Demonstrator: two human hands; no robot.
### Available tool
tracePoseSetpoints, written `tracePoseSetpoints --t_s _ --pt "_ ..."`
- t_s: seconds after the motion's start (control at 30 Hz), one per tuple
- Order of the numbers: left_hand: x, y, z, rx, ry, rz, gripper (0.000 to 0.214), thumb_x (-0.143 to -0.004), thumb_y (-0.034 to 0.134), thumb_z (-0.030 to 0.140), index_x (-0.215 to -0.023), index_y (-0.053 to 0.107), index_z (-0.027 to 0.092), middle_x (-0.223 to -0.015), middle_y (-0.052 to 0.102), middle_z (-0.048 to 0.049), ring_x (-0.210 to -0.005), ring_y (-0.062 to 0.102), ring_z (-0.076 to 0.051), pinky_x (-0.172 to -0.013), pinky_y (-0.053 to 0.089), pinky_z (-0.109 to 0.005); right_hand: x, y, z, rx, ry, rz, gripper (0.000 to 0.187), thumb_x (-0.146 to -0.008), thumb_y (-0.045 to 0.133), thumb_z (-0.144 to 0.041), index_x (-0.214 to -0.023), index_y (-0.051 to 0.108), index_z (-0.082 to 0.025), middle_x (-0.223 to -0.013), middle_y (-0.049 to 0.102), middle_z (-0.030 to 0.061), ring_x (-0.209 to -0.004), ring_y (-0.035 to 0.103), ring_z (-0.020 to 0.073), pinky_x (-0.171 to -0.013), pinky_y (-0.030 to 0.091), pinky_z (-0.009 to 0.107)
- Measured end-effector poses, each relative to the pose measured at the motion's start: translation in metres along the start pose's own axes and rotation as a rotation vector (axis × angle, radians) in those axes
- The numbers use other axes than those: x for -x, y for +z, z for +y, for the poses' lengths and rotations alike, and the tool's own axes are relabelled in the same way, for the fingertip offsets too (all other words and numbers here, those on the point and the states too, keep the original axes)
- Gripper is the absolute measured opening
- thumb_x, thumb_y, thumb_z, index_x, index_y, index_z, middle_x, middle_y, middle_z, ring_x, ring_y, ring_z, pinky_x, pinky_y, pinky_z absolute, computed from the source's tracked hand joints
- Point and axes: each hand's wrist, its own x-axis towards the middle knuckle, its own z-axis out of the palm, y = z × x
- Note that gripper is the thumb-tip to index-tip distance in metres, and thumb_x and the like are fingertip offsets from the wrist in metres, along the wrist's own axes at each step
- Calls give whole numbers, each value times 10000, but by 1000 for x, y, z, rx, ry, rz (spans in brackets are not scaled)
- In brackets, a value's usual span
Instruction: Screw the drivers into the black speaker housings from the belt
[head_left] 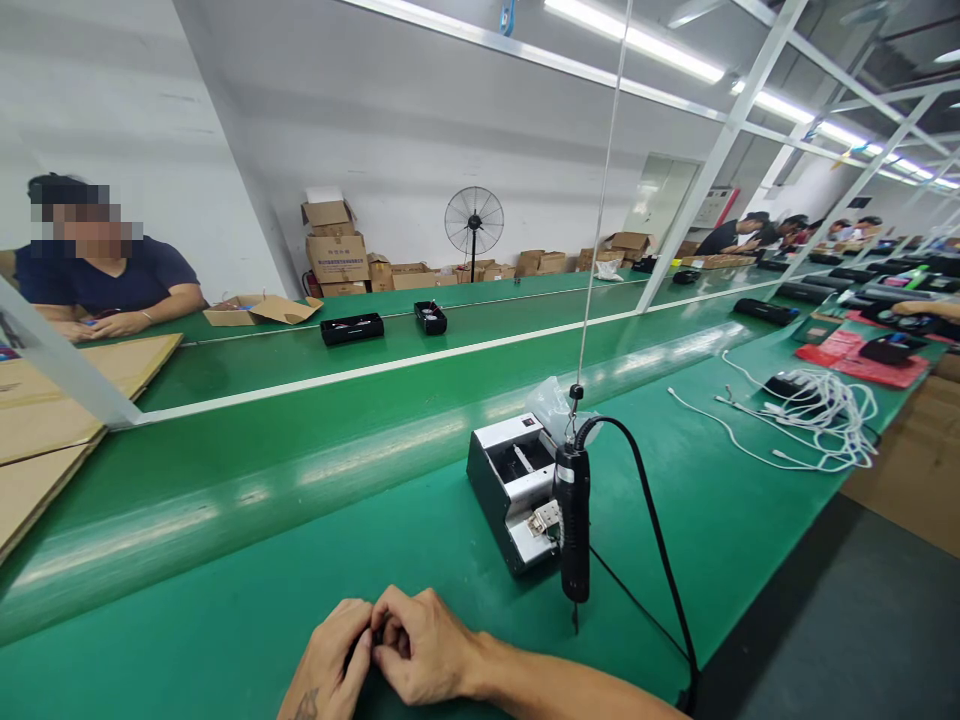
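Note:
My left hand [330,660] and my right hand [424,645] meet low in the view over the green bench [360,545]. Both have their fingers curled and pressed together at the tips. Something dark shows between them, too hidden to name. To the right of my hands, a black electric screwdriver [574,525] hangs upright, bit down, from a thin line. Just behind it stands a silver-and-black screw feeder [517,490], with a crumpled clear plastic bag [551,405] at its back.
The screwdriver's black cable [652,500] loops down the right side. White cables [832,420] lie heaped farther right. Black cases [352,328] sit on the conveyor beyond. Cardboard sheets [45,440] lie at left, where a person [112,270] sits. A white post [690,210] rises ahead.

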Motion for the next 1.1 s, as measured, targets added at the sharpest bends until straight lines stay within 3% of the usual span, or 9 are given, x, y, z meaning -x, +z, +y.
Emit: tracePoseSetpoints --t_s 0.17,0.5,1.1 --pt "0 0 -2 -7 10 17 273 -956 424 184 -710 534 222 -621 606 19 -537 580 -130 -521 485 -185 0 0 -1 -29 -8 14 284 -661 570 -122 -888 463 -254 -599 532 -82 -494 527 107 -507 399 173" --pt "1 0 -1 -7 35 10 280 -988 431 235 -738 556 223 -638 616 16 -559 587 -134 -541 491 -189 -1 -1 -1 -68 -22 26 286 -655 558 -107 -887 468 -249 -586 502 -86 -478 508 99 -490 378 169" --pt "4 3 -6 1 -13 -19 310 -999 425 268 -724 559 218 -631 616 12 -555 581 -133 -537 482 -197 -1 -2 -2 14 -4 1 294 -673 582 -110 -921 496 -243 -608 571 -79 -481 532 103 -492 397 166"
